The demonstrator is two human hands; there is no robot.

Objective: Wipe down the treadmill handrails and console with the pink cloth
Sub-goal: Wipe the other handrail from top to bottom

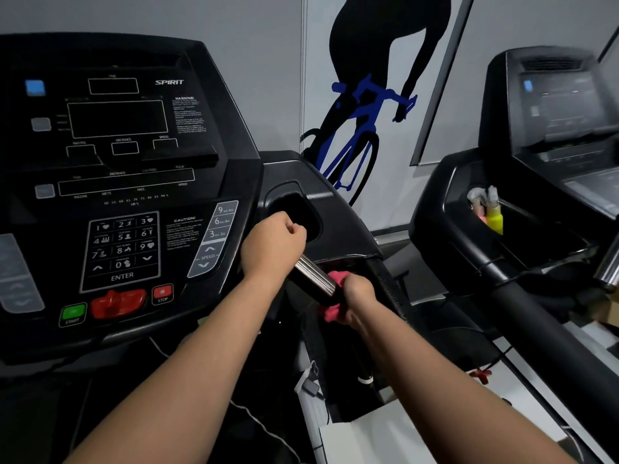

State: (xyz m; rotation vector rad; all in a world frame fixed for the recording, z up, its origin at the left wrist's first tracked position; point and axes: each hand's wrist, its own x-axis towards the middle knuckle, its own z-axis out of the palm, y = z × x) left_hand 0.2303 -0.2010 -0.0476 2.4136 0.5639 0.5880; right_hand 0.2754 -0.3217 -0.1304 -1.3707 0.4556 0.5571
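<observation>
While the right hand (360,298) is clamping the pink cloth (336,278) around the lower end of the handrail (315,274), fingers curled tight and cloth bunching out above and below the fist, the left hand (271,244) is curling round the same rail's upper end, just beside the console (134,162).

Cloth is looking soft, light and limp. It is likely sliding easily on the polished metal section showing between the two hands, so wrapping it right round and squeezing is seeming the sound hold. Rail is reading as rigid and fixed, taking pressure without giving. Whether the dark part under the cloth is grippier, cannot tell.

Room: the rail is offering only a short span, with the left fist blocking the top, so strokes are staying short unless that hand is lifting off. Cup pocket (296,216) is sitting just behind the left hand. Side arm (385,272) of the frame is running close on the right of the cloth hand, putting knuckles at risk. Stop button (163,293) is lying near the left forearm and is worth avoiding. Neighbouring treadmill (502,212) is standing well apart to the right.
</observation>
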